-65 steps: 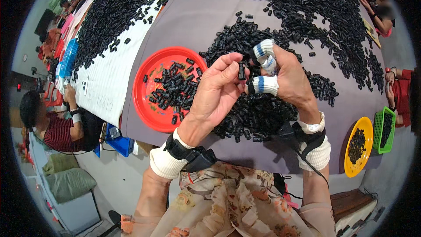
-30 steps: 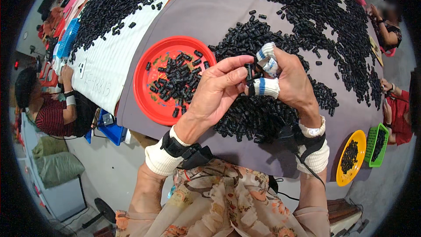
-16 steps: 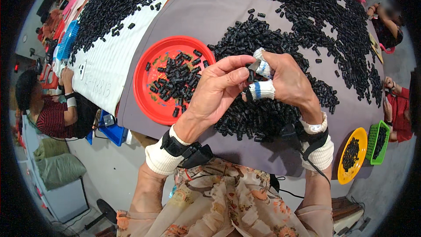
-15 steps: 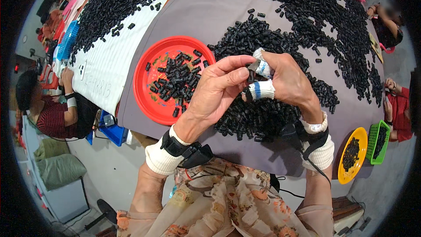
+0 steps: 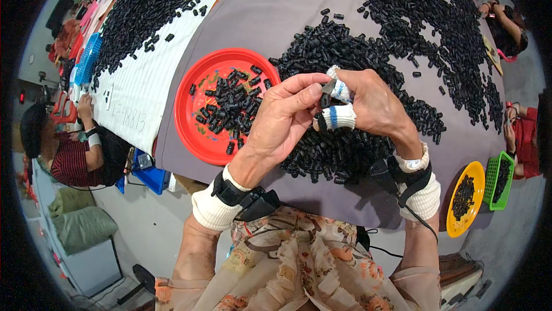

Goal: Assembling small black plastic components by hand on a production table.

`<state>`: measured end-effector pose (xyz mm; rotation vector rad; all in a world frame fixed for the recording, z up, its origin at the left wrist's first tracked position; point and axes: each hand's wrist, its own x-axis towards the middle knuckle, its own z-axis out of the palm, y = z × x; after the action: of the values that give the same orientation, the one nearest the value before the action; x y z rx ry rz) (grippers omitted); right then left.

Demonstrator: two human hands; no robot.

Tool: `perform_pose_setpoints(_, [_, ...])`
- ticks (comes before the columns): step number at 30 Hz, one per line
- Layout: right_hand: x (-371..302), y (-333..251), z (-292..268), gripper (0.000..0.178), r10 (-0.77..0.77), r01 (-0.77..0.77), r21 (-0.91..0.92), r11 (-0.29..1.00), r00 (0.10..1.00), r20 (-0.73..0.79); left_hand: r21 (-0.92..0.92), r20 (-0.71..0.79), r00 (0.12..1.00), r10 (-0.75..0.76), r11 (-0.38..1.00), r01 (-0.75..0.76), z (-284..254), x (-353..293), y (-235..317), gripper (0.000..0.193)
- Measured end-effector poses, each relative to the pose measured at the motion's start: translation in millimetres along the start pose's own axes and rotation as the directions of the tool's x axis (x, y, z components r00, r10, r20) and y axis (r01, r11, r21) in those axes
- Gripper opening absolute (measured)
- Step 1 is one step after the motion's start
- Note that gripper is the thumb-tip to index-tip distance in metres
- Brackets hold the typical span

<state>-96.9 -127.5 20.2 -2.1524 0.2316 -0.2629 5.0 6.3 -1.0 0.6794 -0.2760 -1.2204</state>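
Note:
My left hand (image 5: pixel 276 121) is closed, its thumb and forefinger pinching a small black plastic part (image 5: pixel 325 100). It meets my right hand (image 5: pixel 376 104) over a heap of similar black parts (image 5: pixel 328 49). White fabric wraps with blue marks cover the thumb and forefinger of my right hand. Those wrapped fingers are closed around the same spot, where a small grey, blade-like piece (image 5: pixel 328 86) shows; the fingers partly hide its shape. Left of my hands, a red plate (image 5: pixel 185 116) with a printed pattern holds several loose black parts.
A yellow plate (image 5: pixel 475 196) and a green basket (image 5: pixel 505 196) with black parts sit at the right table edge. More parts spread across the grey cloth (image 5: pixel 253 18) and the white cloth (image 5: pixel 150 72). One person (image 5: pixel 75 156) sits at left; others are at right.
Both hands stay together with only slight shifts of the fingers. The right hand has moved a little to the left. The whole view has shifted slightly.

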Motion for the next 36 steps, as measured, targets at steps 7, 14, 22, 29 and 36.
perform_pose_setpoints(7, [-2.8, -0.4, 2.0, 0.033, -0.018, 0.017, 0.071, 0.997, 1.0, 0.012, 0.057, -0.025, 0.999, 0.028, 0.998, -0.026, -3.7, 1.4, -5.0, 0.017])
perform_pose_setpoints(14, [-6.2, 4.5, 3.1, 0.031, -0.028, 0.028, 0.068, 0.997, 1.0, 0.003, 0.092, -0.025, 0.999, 0.023, 0.996, -0.021, -1.2, 1.8, -6.9, 0.018])
perform_pose_setpoints(22, [-8.2, 4.1, 5.2, 0.03, -0.02, 0.018, 0.107, 0.994, 1.0, 0.021, 0.1, -0.063, 0.998, 0.03, 0.995, -0.023, -0.6, 0.4, -8.2, 0.018])
perform_pose_setpoints(29, [-9.9, 2.7, 6.2, 0.033, -0.011, 0.011, 0.048, 0.999, 1.0, 0.007, 0.171, -0.066, 0.997, 0.04, 0.985, -0.028, -2.1, 0.7, -7.1, 0.017])
perform_pose_setpoints(36, [-7.0, -2.2, -0.3, 0.033, -0.041, 0.044, 0.084, 0.996, 0.999, -0.034, -0.085, 0.078, 0.996, 0.043, 0.996, -0.036, -5.6, 2.5, -9.4, 0.02])
